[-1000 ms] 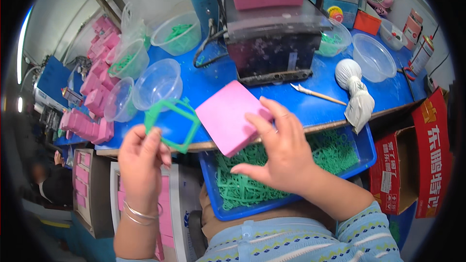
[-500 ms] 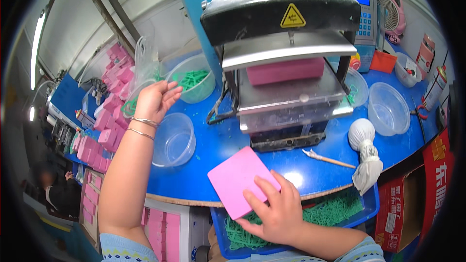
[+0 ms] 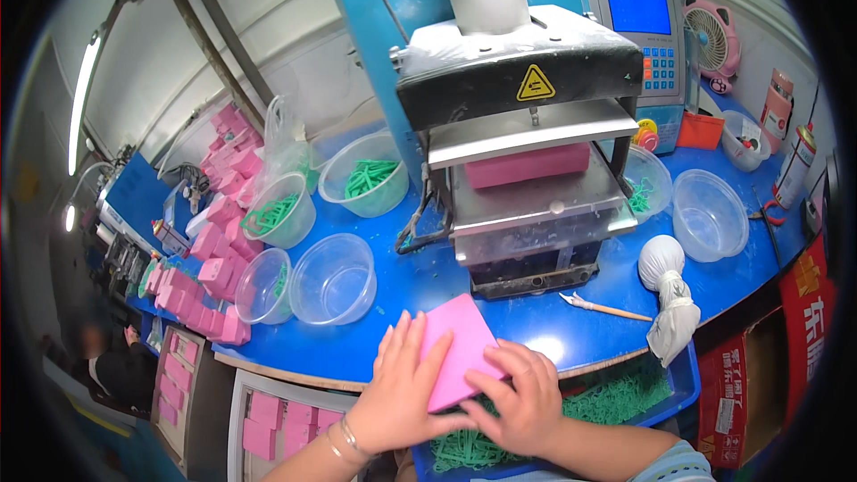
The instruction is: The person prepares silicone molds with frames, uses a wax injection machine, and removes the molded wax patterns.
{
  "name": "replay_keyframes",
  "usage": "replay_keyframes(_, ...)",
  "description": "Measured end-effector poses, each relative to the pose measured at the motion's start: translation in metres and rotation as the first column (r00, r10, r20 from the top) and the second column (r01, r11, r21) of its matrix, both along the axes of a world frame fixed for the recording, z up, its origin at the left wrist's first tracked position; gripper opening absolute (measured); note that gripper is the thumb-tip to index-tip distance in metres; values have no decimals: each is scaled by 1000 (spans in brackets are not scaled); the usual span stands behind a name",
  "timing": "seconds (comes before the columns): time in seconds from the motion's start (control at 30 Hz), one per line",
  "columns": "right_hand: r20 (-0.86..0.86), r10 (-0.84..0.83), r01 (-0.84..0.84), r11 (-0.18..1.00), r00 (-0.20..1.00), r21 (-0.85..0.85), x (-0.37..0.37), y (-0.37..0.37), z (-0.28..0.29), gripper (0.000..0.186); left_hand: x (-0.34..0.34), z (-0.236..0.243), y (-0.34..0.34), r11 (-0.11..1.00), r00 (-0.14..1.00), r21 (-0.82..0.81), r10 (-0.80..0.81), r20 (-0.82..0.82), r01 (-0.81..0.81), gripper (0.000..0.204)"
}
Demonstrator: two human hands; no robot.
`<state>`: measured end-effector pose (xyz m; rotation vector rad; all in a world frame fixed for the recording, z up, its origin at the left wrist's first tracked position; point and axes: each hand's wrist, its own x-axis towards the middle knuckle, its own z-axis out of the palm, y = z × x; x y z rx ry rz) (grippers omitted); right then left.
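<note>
A flat, square pink block (image 3: 458, 348) is held between my two hands at the front edge of the blue table. My left hand (image 3: 402, 393), with metal bangles on its wrist, lies along the block's left side, thumb across its face. My right hand (image 3: 525, 397) grips the lower right side with its fingers bent onto the face. Just beyond stands a press (image 3: 527, 80) with a silver plate above a metal bed, and another pink block (image 3: 528, 165) sits between the two.
Clear plastic tubs (image 3: 335, 281) stand left of the press, several with green pieces (image 3: 370, 176). To the right lie a wooden-handled tool (image 3: 611, 308) and a white cloth bundle (image 3: 665, 272). A blue tray (image 3: 687, 384) of green strips sits below the edge. Pink blocks (image 3: 214, 277) pile up left; a person (image 3: 116, 357) sits beyond.
My left hand has come down from beside the tubs onto the pink block. My right hand keeps its hold. The whole view has shifted slightly.
</note>
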<state>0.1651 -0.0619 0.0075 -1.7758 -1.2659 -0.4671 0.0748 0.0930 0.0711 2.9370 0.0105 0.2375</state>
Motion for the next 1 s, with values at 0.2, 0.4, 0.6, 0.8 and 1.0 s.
replay_keyframes(0.2,-22,-14,17,992,1000,127,-4,5,-7,49,-8,-5,2,993,985,-82,94,145,-83,76)
replay_keyframes(0.4,23,-18,17,998,1000,60,-16,-3,-2,65,-10,10,-10,910,910,-380,292,296,-168,34)
replay_keyframes(0.6,310,18,9,996,951,-86,-22,-26,0,36,-4,15,-21,908,801,-397,334,496,-133,20)
replay_keyframes(0.8,367,-103,75,993,925,91,-11,-56,-4,33,7,3,-22,857,661,-508,331,674,88,14)
replay_keyframes(1.0,357,-22,-10,996,934,88,-20,-55,-24,37,2,-24,13,893,654,329,-53,755,-307,29)
